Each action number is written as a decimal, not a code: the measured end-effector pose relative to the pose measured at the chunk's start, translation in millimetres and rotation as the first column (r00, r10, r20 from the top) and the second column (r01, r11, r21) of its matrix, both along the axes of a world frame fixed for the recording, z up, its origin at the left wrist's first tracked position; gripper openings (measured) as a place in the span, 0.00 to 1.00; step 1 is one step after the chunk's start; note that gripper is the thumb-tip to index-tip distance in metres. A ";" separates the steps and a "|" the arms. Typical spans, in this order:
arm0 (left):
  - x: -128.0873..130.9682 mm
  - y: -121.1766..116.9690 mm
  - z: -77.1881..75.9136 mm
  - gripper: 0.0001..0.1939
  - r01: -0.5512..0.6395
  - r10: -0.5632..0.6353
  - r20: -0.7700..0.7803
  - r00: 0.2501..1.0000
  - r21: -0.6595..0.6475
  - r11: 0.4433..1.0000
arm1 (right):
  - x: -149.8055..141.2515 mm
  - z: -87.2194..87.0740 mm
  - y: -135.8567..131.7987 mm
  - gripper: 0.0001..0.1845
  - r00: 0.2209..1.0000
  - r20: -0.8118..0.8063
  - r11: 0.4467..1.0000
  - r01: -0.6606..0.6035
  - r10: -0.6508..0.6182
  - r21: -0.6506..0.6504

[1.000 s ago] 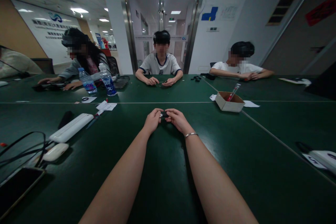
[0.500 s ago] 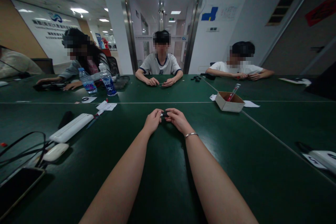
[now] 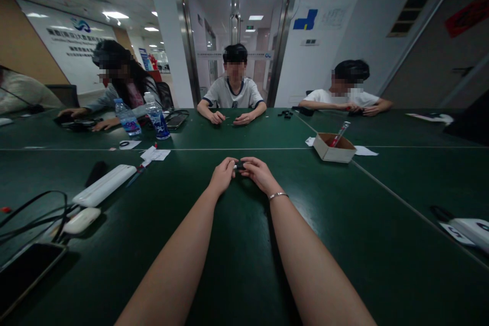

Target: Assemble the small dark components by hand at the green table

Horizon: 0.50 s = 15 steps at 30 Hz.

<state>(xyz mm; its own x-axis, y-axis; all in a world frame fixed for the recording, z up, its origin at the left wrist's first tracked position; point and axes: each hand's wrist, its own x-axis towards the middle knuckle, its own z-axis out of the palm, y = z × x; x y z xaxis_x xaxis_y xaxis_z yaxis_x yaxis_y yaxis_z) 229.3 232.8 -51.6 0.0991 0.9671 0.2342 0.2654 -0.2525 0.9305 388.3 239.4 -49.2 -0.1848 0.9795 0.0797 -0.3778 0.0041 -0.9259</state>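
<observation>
Both my hands meet over the green table (image 3: 244,254), pinching a small black piece with a shiny metal end (image 3: 239,166), perhaps a USB stick; it is too small to be sure. My left hand (image 3: 223,175) has its fingertips closed at the metal end. My right hand (image 3: 260,173), with a silver bracelet (image 3: 278,195) on its wrist, grips the black end. The fingers cover much of the piece.
A small open box (image 3: 334,150) with a red-tipped tube stands right of centre. To the left lie a white power strip (image 3: 105,186), a pale rounded case (image 3: 82,220), cables and a phone (image 3: 30,272). Two bottles (image 3: 156,117) stand farther back. Several people sit opposite.
My hands and the small black piece stay almost where they were. Across the table, the middle person's hands have shifted slightly, and the left person's hand has moved on a dark object.
</observation>
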 end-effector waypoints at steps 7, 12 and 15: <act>1.8 -2.6 2.1 0.16 -0.006 0.006 0.003 1.000 0.003 1.000 | 0.3 -0.5 -0.3 0.11 1.000 0.003 1.000 -0.005 0.005 -0.007; 1.0 -2.6 3.5 0.15 -0.021 0.021 0.031 0.999 -0.005 1.000 | 0.3 -0.4 -0.3 0.11 1.000 0.002 1.000 0.000 0.000 -0.002; 1.0 -2.9 3.9 0.14 -0.019 0.019 0.036 0.999 -0.024 1.000 | 0.5 -0.3 -0.5 0.12 1.000 -0.002 1.000 -0.003 0.003 0.002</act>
